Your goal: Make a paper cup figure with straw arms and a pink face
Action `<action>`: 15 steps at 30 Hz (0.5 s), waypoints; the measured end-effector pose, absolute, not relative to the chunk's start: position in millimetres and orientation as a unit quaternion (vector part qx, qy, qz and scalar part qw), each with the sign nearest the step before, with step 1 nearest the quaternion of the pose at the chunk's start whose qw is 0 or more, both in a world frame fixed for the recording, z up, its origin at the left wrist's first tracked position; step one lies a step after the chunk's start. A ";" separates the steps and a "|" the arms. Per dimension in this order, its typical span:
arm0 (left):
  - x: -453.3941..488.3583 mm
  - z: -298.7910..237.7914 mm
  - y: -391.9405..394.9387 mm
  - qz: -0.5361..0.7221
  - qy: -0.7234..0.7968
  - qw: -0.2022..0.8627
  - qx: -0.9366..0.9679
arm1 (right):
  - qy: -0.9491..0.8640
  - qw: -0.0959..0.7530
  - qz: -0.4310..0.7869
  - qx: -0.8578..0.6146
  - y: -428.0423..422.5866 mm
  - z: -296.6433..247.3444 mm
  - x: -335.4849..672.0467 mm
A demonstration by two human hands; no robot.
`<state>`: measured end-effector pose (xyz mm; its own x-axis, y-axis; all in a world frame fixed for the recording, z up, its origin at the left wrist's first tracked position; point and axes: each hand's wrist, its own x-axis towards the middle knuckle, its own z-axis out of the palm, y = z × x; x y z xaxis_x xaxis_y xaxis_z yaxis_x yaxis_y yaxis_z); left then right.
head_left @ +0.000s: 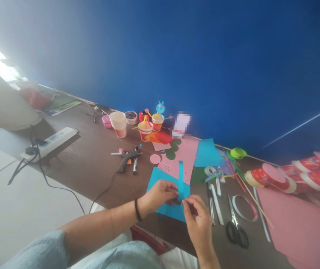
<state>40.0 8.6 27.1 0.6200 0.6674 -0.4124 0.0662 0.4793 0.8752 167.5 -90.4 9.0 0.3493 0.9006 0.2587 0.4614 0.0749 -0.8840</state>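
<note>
Both my hands meet over the near edge of a brown table (87, 168). My left hand (160, 194) pinches the lower end of a narrow blue paper strip (181, 179) that stands upright. My right hand (197, 216) is closed in a pinch at the strip's bottom end, fingertips touching those of the left. Under the hands lies a blue paper sheet (162, 179). A black band is on my left wrist.
Black scissors (235, 228), pens (216, 201) and a tape ring (244, 207) lie to the right. A glue gun (127, 157) lies to the left, a power strip (50, 142) further left. Pink sheets (297, 220), decorated paper cups (145, 130) and stacked cups (288, 177) stand behind.
</note>
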 end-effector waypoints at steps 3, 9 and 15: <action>40.3 27.7 7.0 0.197 0.381 0.763 0.484 | -0.492 0.519 0.245 -0.655 -89.6 9.6 166.0; 40.7 29.2 4.6 0.198 0.388 0.762 0.479 | -0.485 0.498 0.242 -0.677 -88.9 6.4 167.0; 40.2 29.5 3.8 0.197 0.383 0.776 0.462 | -0.481 0.481 0.244 -0.692 -88.5 4.5 167.4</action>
<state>40.2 3.8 29.5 0.6295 0.6592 -0.4114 0.0472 0.4961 0.8670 167.4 -88.5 4.5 0.4190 0.8994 0.1247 0.4302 -0.0757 -0.8996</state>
